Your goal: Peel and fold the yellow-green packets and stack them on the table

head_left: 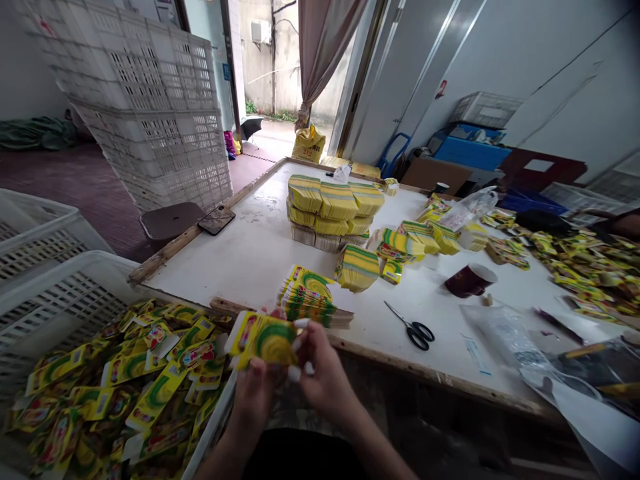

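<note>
The white surface (250, 260) stands beside a white slatted crate (93, 265) heaped with loose cartons (157, 400). At the surface's near edge leans a fanned row of flat cartons (313, 287), which a knock could topple. Just before it, the left hand (255, 397) has its grip closed on the lower edge of a yellow-green printed carton (265, 339), the right hand (324, 373) on its right end; uneven pressure could crease it.

I see a white table (255, 223) with brown edging. Just before the table, the carton (266, 341) is yellow with green swirled rings and white flaps. On the table, the mug (467, 283) is maroon, the scissors (419, 335) black-handled. Left of the table, the crate (55, 310) is white latticework.
</note>
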A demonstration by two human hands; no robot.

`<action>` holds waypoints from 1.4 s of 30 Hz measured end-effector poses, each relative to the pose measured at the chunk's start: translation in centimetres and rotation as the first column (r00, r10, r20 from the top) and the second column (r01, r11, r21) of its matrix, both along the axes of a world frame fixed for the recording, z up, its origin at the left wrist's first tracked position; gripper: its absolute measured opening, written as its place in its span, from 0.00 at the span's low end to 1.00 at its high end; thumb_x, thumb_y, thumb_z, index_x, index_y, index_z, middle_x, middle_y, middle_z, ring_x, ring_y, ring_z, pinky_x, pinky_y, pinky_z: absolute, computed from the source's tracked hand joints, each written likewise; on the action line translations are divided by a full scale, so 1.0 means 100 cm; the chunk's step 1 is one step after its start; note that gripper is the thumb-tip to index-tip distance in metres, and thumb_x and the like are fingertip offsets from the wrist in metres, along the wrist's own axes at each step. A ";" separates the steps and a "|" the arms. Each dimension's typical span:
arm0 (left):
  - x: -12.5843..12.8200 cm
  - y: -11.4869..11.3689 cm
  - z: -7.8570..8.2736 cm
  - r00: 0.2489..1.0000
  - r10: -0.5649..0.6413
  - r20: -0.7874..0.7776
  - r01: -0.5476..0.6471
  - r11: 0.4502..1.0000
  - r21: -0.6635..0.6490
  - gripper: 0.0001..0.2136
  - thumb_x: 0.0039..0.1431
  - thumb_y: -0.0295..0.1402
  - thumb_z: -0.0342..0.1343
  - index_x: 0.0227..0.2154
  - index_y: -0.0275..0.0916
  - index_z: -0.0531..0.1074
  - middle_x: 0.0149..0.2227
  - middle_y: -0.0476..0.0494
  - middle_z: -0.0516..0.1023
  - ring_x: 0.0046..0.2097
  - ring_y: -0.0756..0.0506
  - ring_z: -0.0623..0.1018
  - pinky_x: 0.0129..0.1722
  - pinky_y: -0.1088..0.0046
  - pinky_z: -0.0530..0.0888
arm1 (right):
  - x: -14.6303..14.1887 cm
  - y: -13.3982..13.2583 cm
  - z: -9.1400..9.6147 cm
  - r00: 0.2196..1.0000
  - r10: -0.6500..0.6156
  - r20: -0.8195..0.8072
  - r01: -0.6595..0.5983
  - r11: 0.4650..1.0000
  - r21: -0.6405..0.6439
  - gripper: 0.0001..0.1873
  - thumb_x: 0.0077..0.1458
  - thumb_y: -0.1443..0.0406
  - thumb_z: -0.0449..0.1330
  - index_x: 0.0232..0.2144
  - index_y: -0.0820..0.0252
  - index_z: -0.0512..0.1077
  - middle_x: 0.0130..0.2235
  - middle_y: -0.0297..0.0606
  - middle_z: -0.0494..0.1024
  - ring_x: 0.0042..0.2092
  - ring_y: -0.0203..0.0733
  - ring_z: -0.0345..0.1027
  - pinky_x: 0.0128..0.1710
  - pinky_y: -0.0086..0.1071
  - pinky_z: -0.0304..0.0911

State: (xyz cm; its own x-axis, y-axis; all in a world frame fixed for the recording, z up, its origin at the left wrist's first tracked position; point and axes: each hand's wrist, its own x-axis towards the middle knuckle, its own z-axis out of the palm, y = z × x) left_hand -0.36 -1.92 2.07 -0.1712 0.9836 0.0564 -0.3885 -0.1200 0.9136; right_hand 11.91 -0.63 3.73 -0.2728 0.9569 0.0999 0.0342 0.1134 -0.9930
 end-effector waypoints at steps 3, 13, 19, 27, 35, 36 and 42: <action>0.005 0.006 0.014 0.950 0.135 0.280 -0.128 0.991 -0.042 0.26 0.55 0.62 0.43 0.35 0.42 0.67 0.31 0.47 0.70 0.34 0.45 0.74 0.37 0.67 0.76 | -0.019 -0.025 -0.002 0.969 0.096 -0.226 -0.135 0.977 -0.164 0.32 0.44 0.68 0.67 0.50 0.53 0.60 0.37 0.31 0.69 0.36 0.36 0.64 0.34 0.27 0.60; -0.006 -0.006 -0.013 0.986 0.120 0.113 -0.097 0.977 -0.191 0.20 0.49 0.49 0.63 0.39 0.40 0.73 0.34 0.47 0.80 0.39 0.42 0.80 0.42 0.64 0.77 | 0.011 -0.005 -0.004 0.994 0.005 -0.105 -0.016 0.995 -0.103 0.09 0.53 0.61 0.62 0.36 0.58 0.73 0.35 0.34 0.76 0.36 0.40 0.69 0.38 0.31 0.64; -0.052 0.002 -0.005 0.978 -0.177 -0.112 0.175 0.984 -0.035 0.39 0.45 0.66 0.51 0.51 0.39 0.71 0.51 0.35 0.78 0.53 0.33 0.75 0.53 0.55 0.71 | 0.043 0.000 -0.003 0.919 -0.133 0.372 -0.030 0.915 0.403 0.13 0.57 0.71 0.54 0.36 0.54 0.78 0.33 0.38 0.77 0.36 0.42 0.67 0.36 0.35 0.64; -0.027 -0.008 0.005 0.562 -0.436 -0.703 0.430 0.880 -0.202 0.24 0.50 0.30 0.59 0.51 0.43 0.62 0.48 0.43 0.76 0.48 0.40 0.77 0.49 0.62 0.73 | 0.038 -0.016 -0.007 0.883 -0.211 0.419 -0.043 0.853 0.520 0.26 0.56 0.64 0.61 0.57 0.45 0.64 0.56 0.41 0.68 0.61 0.54 0.55 0.65 0.58 0.40; -0.008 -0.025 -0.014 0.510 -0.171 -0.843 0.342 0.939 0.017 0.36 0.51 0.27 0.56 0.60 0.46 0.44 0.52 0.38 0.72 0.49 0.41 0.77 0.47 0.63 0.75 | 0.015 -0.019 -0.022 0.838 -0.315 -0.445 0.076 0.876 -0.477 0.48 0.48 0.52 0.67 0.63 0.54 0.47 0.56 0.50 0.71 0.52 0.54 0.71 0.51 0.49 0.66; -0.008 -0.025 -0.015 0.510 -0.140 -0.848 0.335 0.941 0.046 0.36 0.50 0.27 0.56 0.60 0.46 0.44 0.52 0.38 0.72 0.47 0.41 0.77 0.45 0.64 0.76 | 0.013 -0.020 -0.022 0.821 -0.327 -0.468 0.058 0.864 -0.501 0.47 0.46 0.52 0.68 0.62 0.54 0.51 0.54 0.49 0.73 0.50 0.53 0.72 0.51 0.47 0.67; 0.002 -0.028 -0.019 0.525 0.068 -0.849 0.354 0.889 0.290 0.35 0.45 0.20 0.54 0.56 0.46 0.50 0.47 0.41 0.68 0.45 0.42 0.76 0.42 0.65 0.75 | 0.014 -0.022 -0.015 0.875 -0.205 -0.439 -0.052 0.862 -0.505 0.38 0.40 0.52 0.72 0.53 0.56 0.67 0.42 0.41 0.79 0.46 0.49 0.73 0.49 0.41 0.66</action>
